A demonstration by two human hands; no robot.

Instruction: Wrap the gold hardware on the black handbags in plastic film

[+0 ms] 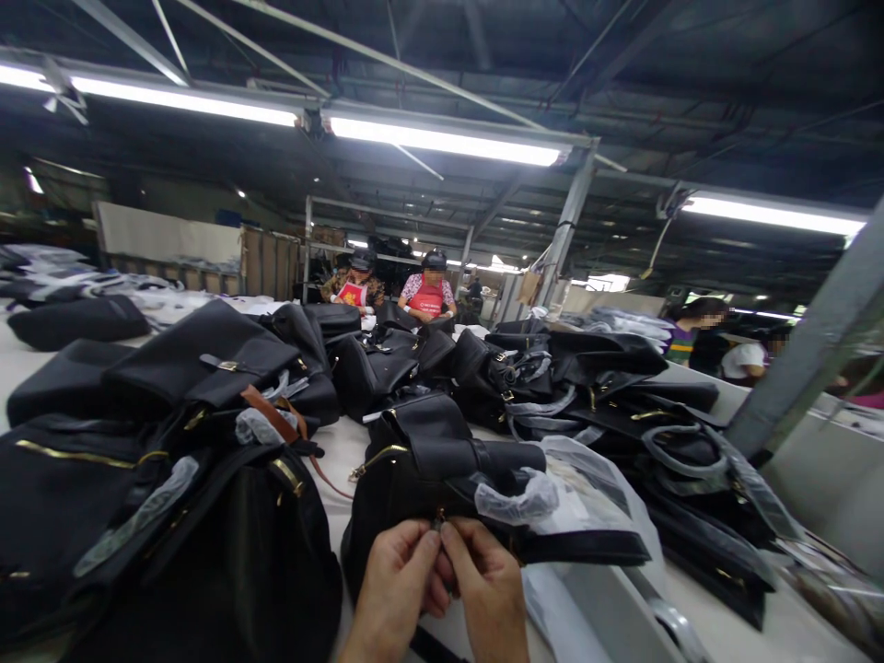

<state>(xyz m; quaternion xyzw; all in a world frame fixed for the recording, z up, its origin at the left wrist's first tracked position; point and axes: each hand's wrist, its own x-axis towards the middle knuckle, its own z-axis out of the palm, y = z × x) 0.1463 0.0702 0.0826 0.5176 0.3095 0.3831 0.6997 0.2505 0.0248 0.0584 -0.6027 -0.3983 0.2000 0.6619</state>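
Factory table (794, 635) | left hand (393, 589), right hand (487, 589) pinched together on black bag (421, 460) zipper | bag lengthwise away

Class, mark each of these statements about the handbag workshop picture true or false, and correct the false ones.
1. Both hands, left hand and right hand, pinch a small part on the black bag. True.
2. The bags on the table are mostly white. False: they are black.
3. Clear plastic wrap covers a strap of the black bag. True.
4. The ceiling lights are off. False: they are lit.
5. A brown strap lies among the bags on the left. True.
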